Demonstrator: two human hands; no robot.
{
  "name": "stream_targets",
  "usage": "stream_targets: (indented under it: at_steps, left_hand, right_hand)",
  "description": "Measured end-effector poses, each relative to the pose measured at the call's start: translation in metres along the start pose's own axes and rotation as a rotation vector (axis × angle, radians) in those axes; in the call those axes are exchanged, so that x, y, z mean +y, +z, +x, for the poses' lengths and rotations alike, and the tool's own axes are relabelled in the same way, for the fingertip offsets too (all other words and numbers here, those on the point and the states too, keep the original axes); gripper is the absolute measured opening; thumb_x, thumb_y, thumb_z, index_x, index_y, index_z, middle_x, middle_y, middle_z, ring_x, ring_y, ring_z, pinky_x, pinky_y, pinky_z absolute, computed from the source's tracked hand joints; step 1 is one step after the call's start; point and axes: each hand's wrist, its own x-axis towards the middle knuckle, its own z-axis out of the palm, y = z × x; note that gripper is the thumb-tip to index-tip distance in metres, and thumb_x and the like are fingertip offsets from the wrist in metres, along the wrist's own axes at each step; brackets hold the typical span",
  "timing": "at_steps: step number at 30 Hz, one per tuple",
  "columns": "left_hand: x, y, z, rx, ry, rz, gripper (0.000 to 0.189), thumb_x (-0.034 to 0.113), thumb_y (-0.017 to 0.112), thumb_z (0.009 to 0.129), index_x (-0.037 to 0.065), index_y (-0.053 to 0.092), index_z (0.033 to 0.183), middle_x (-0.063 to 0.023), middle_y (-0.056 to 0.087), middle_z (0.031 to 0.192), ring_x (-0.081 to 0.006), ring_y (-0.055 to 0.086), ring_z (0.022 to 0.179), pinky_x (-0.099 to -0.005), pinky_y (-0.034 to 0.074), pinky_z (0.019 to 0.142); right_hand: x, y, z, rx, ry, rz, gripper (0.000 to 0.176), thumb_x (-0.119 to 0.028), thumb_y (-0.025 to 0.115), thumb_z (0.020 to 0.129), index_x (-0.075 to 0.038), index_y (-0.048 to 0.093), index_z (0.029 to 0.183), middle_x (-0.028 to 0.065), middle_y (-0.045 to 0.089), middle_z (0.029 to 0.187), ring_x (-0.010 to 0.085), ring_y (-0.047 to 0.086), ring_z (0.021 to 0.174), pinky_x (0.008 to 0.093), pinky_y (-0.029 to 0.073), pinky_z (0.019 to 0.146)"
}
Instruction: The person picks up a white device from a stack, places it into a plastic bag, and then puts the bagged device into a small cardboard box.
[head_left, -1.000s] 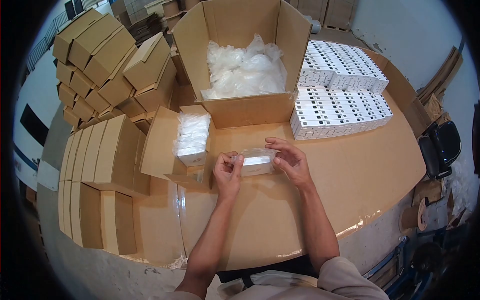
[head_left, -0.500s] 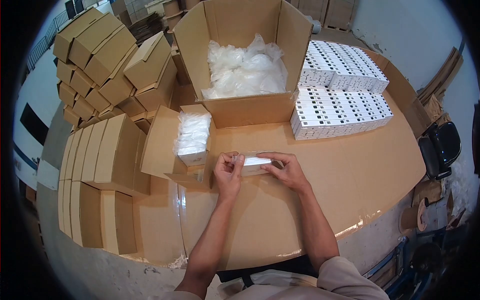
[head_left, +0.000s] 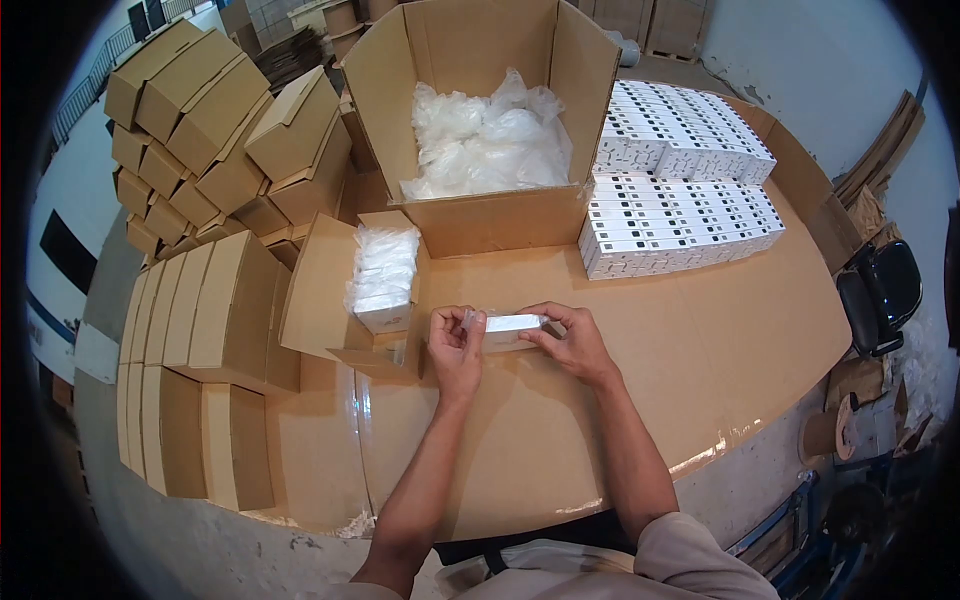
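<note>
Both ends of a small white box (head_left: 514,324) are pinched — left hand (head_left: 456,352) at one, right hand (head_left: 575,345) at the other — seemingly to steady it over the table (head_left: 700,360); an open carton (head_left: 318,288) of wrapped packets (head_left: 385,272) stands near the left, apparently for easy reach.

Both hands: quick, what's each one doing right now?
Left hand: closed, holding the left end of the small white box.
Right hand: closed, holding the box's right end.
</note>
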Motion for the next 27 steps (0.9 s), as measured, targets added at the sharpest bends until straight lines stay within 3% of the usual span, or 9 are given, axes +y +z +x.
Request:
stream_targets:
  at_steps: [6, 9, 12, 18, 21, 27]
  left_hand:
    - [0.014, 0.012, -0.009, 0.191, 0.277, 0.402, 0.027, 0.002, 0.074, 0.093, 0.005, 0.054, 0.112, -0.0067, 0.062, 0.105, -0.0186, 0.059, 0.101, -0.0318, 0.048, 0.091]
    - [0.027, 0.007, -0.016, 0.105, 0.462, 0.695, 0.03, 0.0, 0.076, 0.088, 0.004, 0.057, 0.11, -0.0066, 0.066, 0.104, -0.0238, 0.058, 0.101, -0.0352, 0.047, 0.089]
    - [0.023, 0.007, -0.017, -0.072, 0.68, 0.786, 0.03, 0.001, 0.079, 0.085, 0.005, 0.065, 0.111, -0.0042, 0.072, 0.107, -0.026, 0.057, 0.099, -0.0366, 0.047, 0.087]
    - [0.025, 0.012, -0.017, -0.17, 0.682, 0.95, 0.034, 0.004, 0.082, 0.082, 0.01, 0.074, 0.115, -0.0005, 0.076, 0.114, -0.0263, 0.057, 0.097, -0.0365, 0.048, 0.085]
    - [0.031, 0.011, -0.014, -0.167, 0.566, 0.881, 0.034, 0.007, 0.082, 0.083, 0.011, 0.072, 0.116, -0.0001, 0.076, 0.111, -0.0256, 0.059, 0.099, -0.0392, 0.045, 0.093]
    - [0.029, 0.003, -0.007, -0.227, 0.413, 0.714, 0.029, 0.004, 0.082, 0.083, 0.008, 0.072, 0.11, -0.0053, 0.075, 0.11, -0.0232, 0.061, 0.099, -0.0352, 0.048, 0.085]
  right_hand:
    - [0.009, -0.002, 0.0, 0.072, 0.002, 0.031, 0.025, -0.006, 0.078, 0.091, 0.002, 0.073, 0.114, 0.0097, 0.078, 0.101, 0.0147, 0.072, 0.091, 0.0335, 0.059, 0.084]
    - [0.009, -0.005, 0.001, 0.084, 0.008, 0.062, 0.024, -0.006, 0.078, 0.091, 0.002, 0.073, 0.113, 0.01, 0.077, 0.102, 0.0156, 0.072, 0.093, 0.0338, 0.059, 0.085]
    - [0.009, -0.006, 0.001, 0.068, 0.015, 0.066, 0.024, -0.005, 0.078, 0.091, 0.003, 0.073, 0.113, 0.01, 0.077, 0.102, 0.0161, 0.072, 0.094, 0.033, 0.059, 0.086]
    - [0.007, -0.008, -0.001, 0.023, 0.018, 0.089, 0.024, -0.004, 0.077, 0.091, 0.004, 0.073, 0.113, 0.0099, 0.077, 0.101, 0.0151, 0.073, 0.094, 0.032, 0.059, 0.085]
    - [0.0, -0.014, -0.002, -0.019, 0.036, 0.078, 0.024, -0.004, 0.077, 0.091, 0.004, 0.073, 0.114, 0.01, 0.077, 0.101, 0.0147, 0.073, 0.092, 0.0311, 0.058, 0.083]
    - [0.001, -0.02, -0.003, -0.04, 0.039, 0.081, 0.025, -0.003, 0.077, 0.091, 0.004, 0.072, 0.114, 0.0103, 0.077, 0.104, 0.016, 0.073, 0.093, 0.0302, 0.058, 0.082]
